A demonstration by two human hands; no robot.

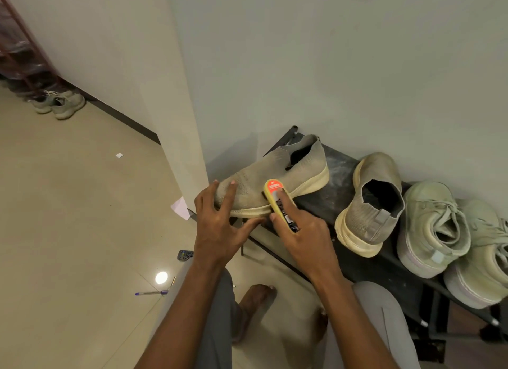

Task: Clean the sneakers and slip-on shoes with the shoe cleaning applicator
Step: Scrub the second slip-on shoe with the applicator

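Four shoes on a low dark shoe rack (341,203) against the wall; one applicator in use; entries follow.

Risks, as judged from this moment: slip-on shoe (275,176) lies with its toe past the rack's left end, steadied only by the left hand (217,225); a hard stroke toward the toe could push it off onto the floor. Left-hand fingers (231,195) are spread and laid over the toe rather than curled round it, so the hold looks light; the shoe may twist under pressure. Applicator (280,206) is pressed at the seam of knit and sole; too much liquid there could soak the fabric or leave a patch.

Item 1, slip-on shoe: grey-beige knit upper, cream sole, dark opening at the heel; lies lengthwise on the rack's left end, toe leftward, side toward the camera.

Item 2, applicator: yellow sponge-edged body, red and dark label; held by the right hand (302,231), index finger laid straight along its back, thumb pinching at its side; sponge edge touching the shoe's side just above the sole.

Item 3, second slip-on shoe (371,203): same knit and cream sole, heel toward the camera, upright, just right of item 1; upper looks dusty.

Item 4, pair of sneakers (439,225): pale green-grey, laced, at the rack's right end, touching each other; soles look soiled, seemingly not yet cleaned.

Rack surface: whitish dust marks between items 1 and 3.
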